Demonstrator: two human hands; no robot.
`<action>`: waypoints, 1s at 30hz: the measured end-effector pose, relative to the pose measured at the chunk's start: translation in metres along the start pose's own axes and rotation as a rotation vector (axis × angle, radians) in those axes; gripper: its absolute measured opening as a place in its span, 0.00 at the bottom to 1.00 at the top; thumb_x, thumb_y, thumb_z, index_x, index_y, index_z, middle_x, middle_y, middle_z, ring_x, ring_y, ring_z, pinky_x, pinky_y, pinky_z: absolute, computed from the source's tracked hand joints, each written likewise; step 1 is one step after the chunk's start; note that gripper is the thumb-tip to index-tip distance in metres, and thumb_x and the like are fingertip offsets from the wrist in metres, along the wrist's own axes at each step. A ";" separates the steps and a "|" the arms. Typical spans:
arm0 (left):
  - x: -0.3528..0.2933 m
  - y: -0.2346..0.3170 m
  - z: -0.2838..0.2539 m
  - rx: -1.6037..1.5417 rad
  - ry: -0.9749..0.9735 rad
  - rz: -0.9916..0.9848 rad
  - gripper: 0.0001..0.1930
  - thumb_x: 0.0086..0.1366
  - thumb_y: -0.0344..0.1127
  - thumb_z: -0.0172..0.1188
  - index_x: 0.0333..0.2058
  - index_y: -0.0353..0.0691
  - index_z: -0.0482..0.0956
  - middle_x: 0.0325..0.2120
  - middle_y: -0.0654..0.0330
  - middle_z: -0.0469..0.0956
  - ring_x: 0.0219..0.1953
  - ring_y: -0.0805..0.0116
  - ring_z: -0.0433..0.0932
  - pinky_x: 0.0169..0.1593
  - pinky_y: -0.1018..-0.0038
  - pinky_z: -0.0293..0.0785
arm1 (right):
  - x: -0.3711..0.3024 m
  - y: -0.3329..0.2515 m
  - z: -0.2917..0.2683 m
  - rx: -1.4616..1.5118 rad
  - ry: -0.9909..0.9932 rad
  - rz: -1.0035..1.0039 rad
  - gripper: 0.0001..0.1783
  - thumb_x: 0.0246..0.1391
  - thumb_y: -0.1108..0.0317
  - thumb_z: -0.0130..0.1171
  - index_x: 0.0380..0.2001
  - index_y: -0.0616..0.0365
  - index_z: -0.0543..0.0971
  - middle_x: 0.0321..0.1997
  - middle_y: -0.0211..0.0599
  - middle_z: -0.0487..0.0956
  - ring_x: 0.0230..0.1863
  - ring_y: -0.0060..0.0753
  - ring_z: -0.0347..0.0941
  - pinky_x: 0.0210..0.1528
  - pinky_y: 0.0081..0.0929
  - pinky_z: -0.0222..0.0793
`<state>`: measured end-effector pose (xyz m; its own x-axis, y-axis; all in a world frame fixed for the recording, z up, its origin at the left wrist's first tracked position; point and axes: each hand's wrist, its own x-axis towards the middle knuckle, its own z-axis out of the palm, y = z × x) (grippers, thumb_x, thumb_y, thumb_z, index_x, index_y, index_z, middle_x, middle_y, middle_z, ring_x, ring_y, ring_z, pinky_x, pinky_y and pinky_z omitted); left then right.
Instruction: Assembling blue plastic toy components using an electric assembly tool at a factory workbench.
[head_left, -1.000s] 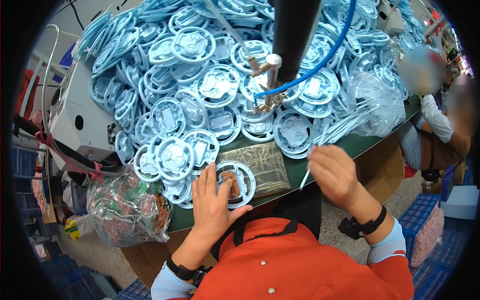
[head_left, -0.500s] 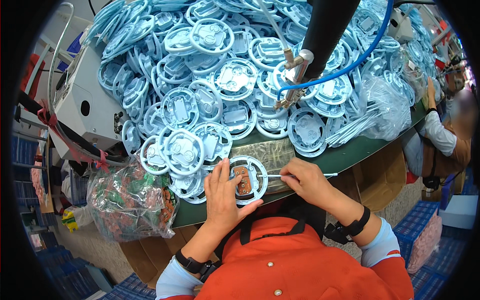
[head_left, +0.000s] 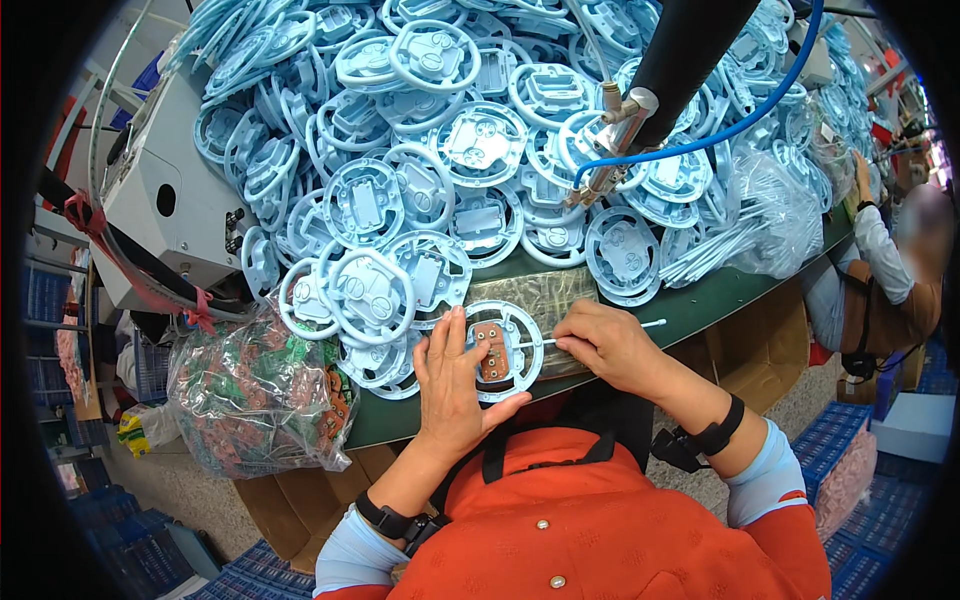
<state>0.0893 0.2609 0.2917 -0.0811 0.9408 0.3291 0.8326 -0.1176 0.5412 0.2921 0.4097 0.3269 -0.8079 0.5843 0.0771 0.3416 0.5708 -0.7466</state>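
Note:
A light-blue toy steering wheel [head_left: 536, 352] lies face down at the table's near edge, a brown circuit board [head_left: 492, 366] in its middle. My left hand [head_left: 450, 385] lies over the wheel's left side with fingers stretched out, its index fingertip against the board and its thumb across the lower rim. From the right, my right hand [head_left: 605, 347] pinches a thin pale stick [head_left: 651, 323] between thumb and fingers. That stick crosses the wheel's right rim, its left end close to the board. What exactly the end touches is too small to tell.
A large heap of similar wheels [head_left: 480, 140] covers the table. Above it reaches a black arm with a metal nozzle [head_left: 625, 125] and blue hose. A bag of circuit boards [head_left: 255, 400] sits left, beside a grey machine [head_left: 170, 205]. Far right, another person [head_left: 900, 270] works.
My right hand has brought the stick leftward, so its end now reaches inside the wheel toward the board. My left hand keeps its place on the wheel. The whole view has shifted slightly.

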 end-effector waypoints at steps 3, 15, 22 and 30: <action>0.000 0.000 0.000 -0.007 -0.003 -0.004 0.40 0.46 0.54 0.75 0.53 0.39 0.67 0.67 0.36 0.55 0.68 0.40 0.56 0.64 0.46 0.48 | 0.002 0.002 0.000 -0.007 -0.008 -0.018 0.05 0.53 0.70 0.62 0.32 0.58 0.79 0.31 0.37 0.73 0.35 0.45 0.74 0.35 0.38 0.70; 0.001 0.000 0.000 0.037 -0.013 0.014 0.39 0.48 0.57 0.73 0.53 0.40 0.68 0.67 0.37 0.56 0.67 0.40 0.57 0.65 0.48 0.49 | 0.004 0.001 0.008 -0.052 0.078 -0.119 0.08 0.46 0.77 0.67 0.31 0.59 0.79 0.31 0.36 0.76 0.35 0.42 0.74 0.36 0.34 0.70; 0.003 0.002 -0.005 0.097 0.000 0.034 0.38 0.46 0.58 0.74 0.50 0.40 0.71 0.65 0.38 0.60 0.67 0.44 0.59 0.65 0.46 0.47 | 0.003 0.007 0.012 -0.126 0.118 -0.201 0.09 0.45 0.75 0.67 0.30 0.57 0.78 0.31 0.34 0.74 0.36 0.42 0.72 0.37 0.36 0.68; 0.003 0.002 -0.009 0.130 -0.011 0.053 0.39 0.45 0.63 0.72 0.48 0.40 0.74 0.64 0.38 0.63 0.66 0.44 0.61 0.64 0.45 0.48 | 0.001 0.006 0.013 -0.146 0.132 -0.225 0.11 0.43 0.75 0.69 0.31 0.56 0.78 0.31 0.32 0.76 0.35 0.40 0.71 0.36 0.35 0.66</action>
<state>0.0858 0.2606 0.3006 -0.0302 0.9378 0.3459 0.8998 -0.1252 0.4180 0.2870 0.4062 0.3142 -0.8051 0.4981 0.3221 0.2345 0.7660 -0.5986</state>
